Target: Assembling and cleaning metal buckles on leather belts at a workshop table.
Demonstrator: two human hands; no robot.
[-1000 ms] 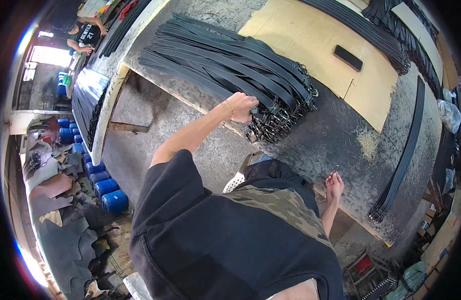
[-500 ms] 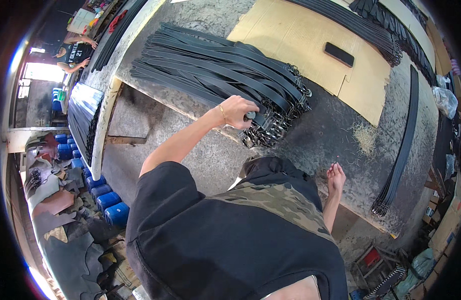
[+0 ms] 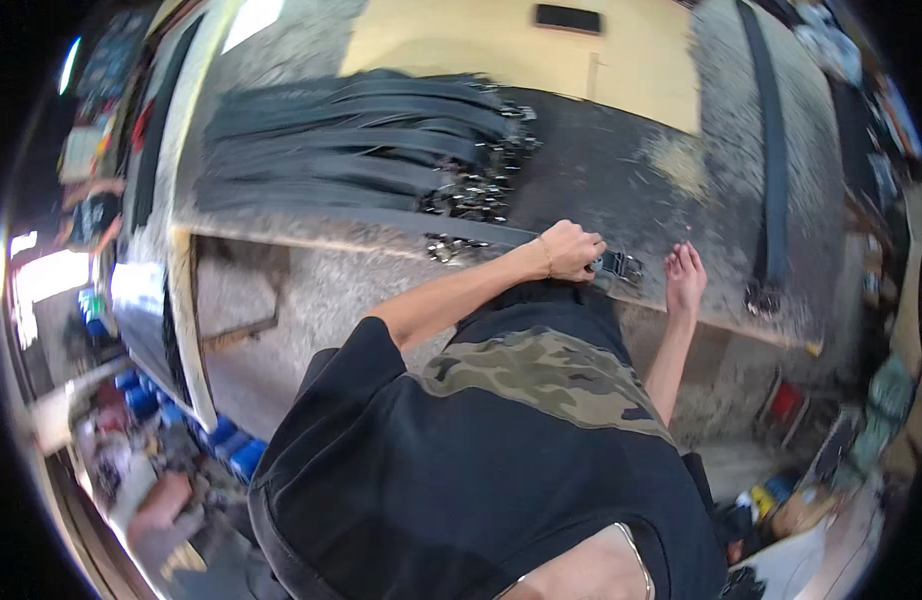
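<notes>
My left hand (image 3: pixel 571 250) is closed on a black belt (image 3: pixel 486 232) close to its metal buckle (image 3: pixel 623 266), at the table's near edge. The strap runs left from my fist, along the front of a big pile of black belts (image 3: pixel 351 135) whose buckles bunch at the right end. A small grey piece shows by my left fingers, too blurred to name. To the right of the buckle, my right hand (image 3: pixel 686 275) is raised with thumb and fingertips pinched together. Whatever they may hold is too small to make out.
A phone (image 3: pixel 568 19) lies on a cardboard sheet (image 3: pixel 521 50). Pale thread scraps (image 3: pixel 679 165) lie right of the pile. A narrow bundle of belts (image 3: pixel 771 170) lies further right. A person (image 3: pixel 93 215) is at the far left, beyond blue containers (image 3: pixel 246 458).
My left hand has moved right and drawn one belt from the pile, buckle end first. The right hand stays pinched, now close to that buckle. The whole view has turned and shifted.
</notes>
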